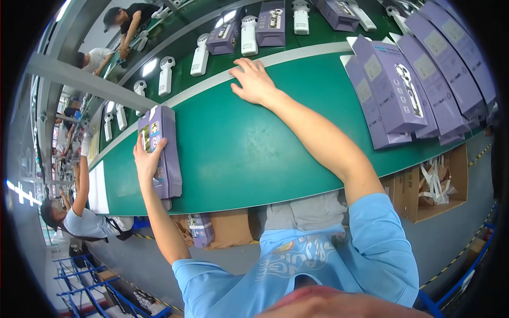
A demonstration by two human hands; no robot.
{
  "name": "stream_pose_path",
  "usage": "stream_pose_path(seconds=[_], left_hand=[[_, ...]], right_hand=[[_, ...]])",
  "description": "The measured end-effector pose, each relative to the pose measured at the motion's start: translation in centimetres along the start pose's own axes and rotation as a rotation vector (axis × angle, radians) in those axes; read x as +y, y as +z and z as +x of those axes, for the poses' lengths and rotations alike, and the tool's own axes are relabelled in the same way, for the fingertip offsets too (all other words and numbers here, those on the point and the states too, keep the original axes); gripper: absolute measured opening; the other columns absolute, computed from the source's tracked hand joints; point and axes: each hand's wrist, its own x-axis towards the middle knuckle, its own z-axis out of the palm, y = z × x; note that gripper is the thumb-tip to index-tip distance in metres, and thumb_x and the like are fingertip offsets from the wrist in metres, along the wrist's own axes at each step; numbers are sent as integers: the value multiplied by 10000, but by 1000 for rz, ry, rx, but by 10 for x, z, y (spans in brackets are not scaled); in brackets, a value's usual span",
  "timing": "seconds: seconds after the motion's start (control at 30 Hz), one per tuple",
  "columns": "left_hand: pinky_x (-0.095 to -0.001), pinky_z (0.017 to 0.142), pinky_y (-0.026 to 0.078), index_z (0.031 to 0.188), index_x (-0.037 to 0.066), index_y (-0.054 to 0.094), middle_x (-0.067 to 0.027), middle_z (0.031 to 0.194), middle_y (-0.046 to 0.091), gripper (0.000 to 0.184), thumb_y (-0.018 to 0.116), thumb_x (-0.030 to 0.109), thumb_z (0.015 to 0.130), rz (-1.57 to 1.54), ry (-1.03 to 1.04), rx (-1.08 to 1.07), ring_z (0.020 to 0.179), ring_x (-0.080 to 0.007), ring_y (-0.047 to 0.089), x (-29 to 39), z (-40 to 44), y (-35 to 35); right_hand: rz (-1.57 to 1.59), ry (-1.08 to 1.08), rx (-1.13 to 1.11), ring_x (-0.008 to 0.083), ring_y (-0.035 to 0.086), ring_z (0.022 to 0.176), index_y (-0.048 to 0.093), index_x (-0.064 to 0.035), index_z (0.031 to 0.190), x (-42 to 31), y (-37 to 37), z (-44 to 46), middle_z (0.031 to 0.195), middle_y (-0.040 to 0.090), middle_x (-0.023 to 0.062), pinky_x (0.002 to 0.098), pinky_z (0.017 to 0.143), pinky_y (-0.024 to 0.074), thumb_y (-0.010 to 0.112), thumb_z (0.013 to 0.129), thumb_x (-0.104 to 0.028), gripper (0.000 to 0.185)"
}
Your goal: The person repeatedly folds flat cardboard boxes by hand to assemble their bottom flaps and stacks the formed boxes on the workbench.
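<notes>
Green worktop (238, 164) is spreading before the person, probably sited so that the conveyor belt (227, 61) beyond its pale rail (313, 51) is lying within reach. At the right end, purple printed cartons (400, 87) are leaning on one another, their slant apparently keeping the row up and compact. Below, an open corrugated box (411, 193) is holding pale scraps (437, 183), seemingly to keep them off the surface. At the left end, the stack of flat purple cartons (168, 153) is lying beside the person, its layers squared for easy handling. The left hand (148, 160) is gripping it loosely, half open, the thumb crossing the printed face and the fingers lining the outer side, probably steadying the pile. The right hand (254, 82) is reaching to the rail, open, fingers spreading, holding nothing; whether it is pressing down, I cannot tell. White handheld devices (200, 55) are sitting spaced along the belt, likely to stay separately reachable.

Counting: one worktop, one belt, at least five leaning cartons, three purple boxes (270, 24) on the belt, one stack whose layers are blurring together, and at least nine devices.
</notes>
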Motion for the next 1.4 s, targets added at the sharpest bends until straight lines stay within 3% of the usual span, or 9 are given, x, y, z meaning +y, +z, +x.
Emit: stream_pose_path(seconds=[0.23,0.4,0.5,0.57,0.73,0.83,0.97,1.27,1.4], left_hand=[[-388,1070,415,1453,-47,436,-250,1388,537,888,889,245,747,-603,410,577,1234,-261,552,69,-7,-35],[-380,964,496,1334,-27,532,-231,1473,457,572,794,156,860,-638,683,525,1278,-244,511,191,-33,16],[-367,945,497,1387,3,493,-207,1467,468,587,738,244,911,-284,1106,853,1246,-246,534,248,-44,49],[-352,945,488,1383,12,480,-189,1424,499,556,662,312,951,-700,1127,764,1212,-243,555,271,-47,54],[-331,971,459,1390,30,420,-165,1362,511,572,534,429,997,-1397,820,325,1178,-242,560,299,-43,25],[-329,976,454,1383,29,386,-154,1318,522,525,490,386,1012,-1481,761,307,1154,-225,562,302,-56,22],[-325,959,464,1392,33,322,-147,1264,549,501,463,325,1010,-1595,684,342,1107,-207,574,306,-68,35],[-344,900,501,1327,-12,377,-164,1192,593,413,430,275,1035,-1488,585,420,1070,-228,603,298,-59,25],[-342,893,502,1265,-38,451,-199,1165,626,456,379,374,1083,-1182,989,709,1061,-237,620,289,-44,37]], right_hand=[[533,-220,192,340,459,1333,608,-103,1246,-39,-46,9,1338,553,144,444,1098,412,679,901,-321,414],[1120,-299,385,349,432,1352,478,-172,1436,-114,-120,6,1420,478,158,484,1069,435,676,909,-337,586],[1336,-219,565,333,468,1309,391,-152,1485,-104,-159,19,1401,478,175,478,1069,426,707,878,-379,721],[1469,-159,518,300,595,1172,283,-70,1517,-81,-181,23,1285,558,206,385,1013,477,799,805,-455,959],[929,-355,426,317,584,1186,324,-55,1489,-68,-181,21,1304,544,205,386,1020,473,775,835,-422,875],[1201,-168,602,336,513,1287,441,-85,1428,-76,-172,21,1375,508,177,467,1093,413,706,880,-329,657],[1432,-226,555,266,486,1242,311,-4,1447,-75,-172,25,1258,517,185,381,1026,432,726,870,-230,746],[1306,-166,505,238,528,1190,313,-2,1430,-85,-171,17,1309,508,192,362,1020,434,643,898,-149,643],[355,-694,897,253,544,1199,388,-11,1355,-62,-167,37,1296,548,212,371,1028,432,655,878,-128,559]])
